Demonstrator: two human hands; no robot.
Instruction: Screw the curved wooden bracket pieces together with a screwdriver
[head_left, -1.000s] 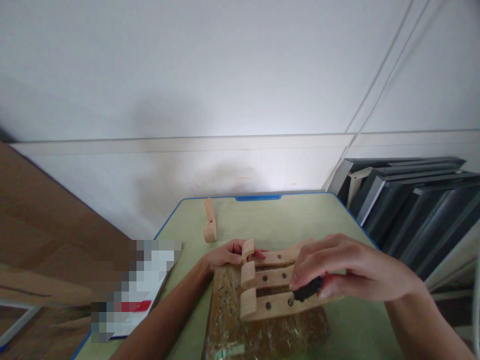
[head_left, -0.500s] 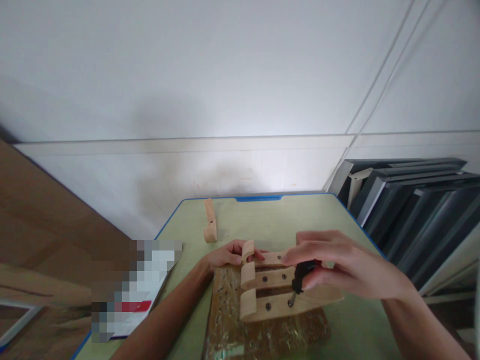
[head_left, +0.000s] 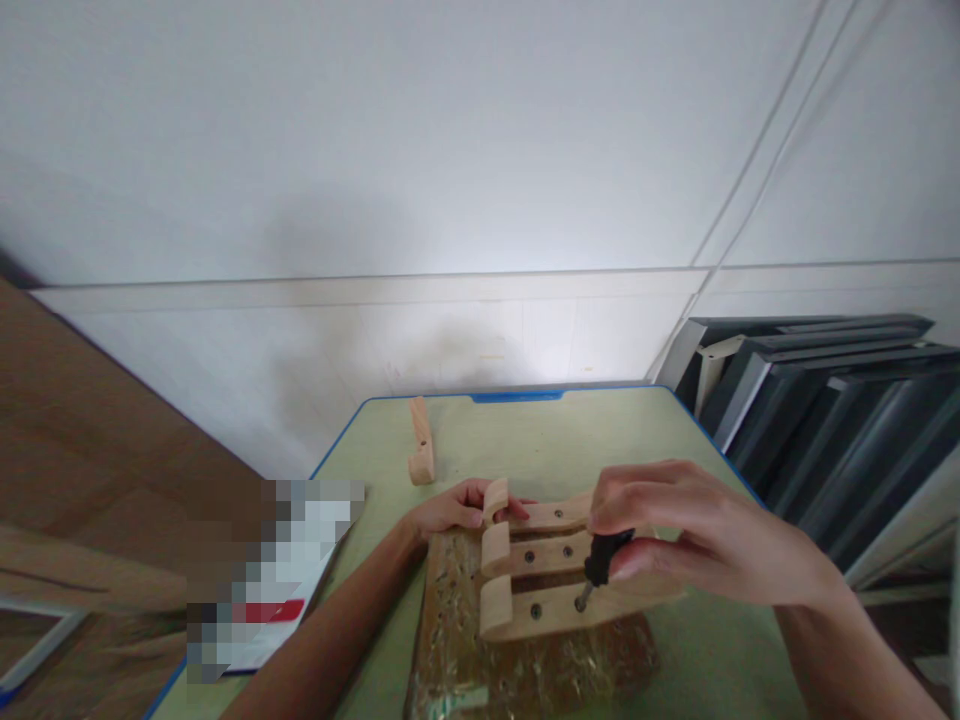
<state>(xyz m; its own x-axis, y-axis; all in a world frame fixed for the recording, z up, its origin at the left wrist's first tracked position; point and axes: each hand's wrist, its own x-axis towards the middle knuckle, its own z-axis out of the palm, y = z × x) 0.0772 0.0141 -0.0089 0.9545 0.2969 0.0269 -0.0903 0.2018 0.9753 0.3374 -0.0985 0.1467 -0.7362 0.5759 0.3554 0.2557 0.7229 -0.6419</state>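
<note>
Three pale wooden hooks lie side by side across a brown, tape-covered block. My left hand [head_left: 450, 507] grips the curled end of the farthest wooden hook [head_left: 541, 517], its fingertips partly hidden behind the wood. In my right hand [head_left: 690, 530] is a small screwdriver [head_left: 604, 556] with a black handle, pinched between thumb and fingers. Its tip meets the right-hand screw [head_left: 580, 605] in the nearest wooden hook [head_left: 510, 614]. Dark screws also show in the middle wooden hook [head_left: 496, 552]. The right ends of the hooks are largely covered by my right hand.
Beneath the hooks is the taped block [head_left: 461, 655], on a pale green table [head_left: 600, 425] with blue edging. Another wooden hook [head_left: 421, 445] lies toward the back. A white sheet [head_left: 311, 570], partly blurred out, is at left. Dark panels [head_left: 817, 400] lean on the right, by the wall.
My right fingers have shifted slightly right on the screwdriver handle, uncovering more of the farthest hook. The tip remains at the same screw. My left hand has hardly moved.
</note>
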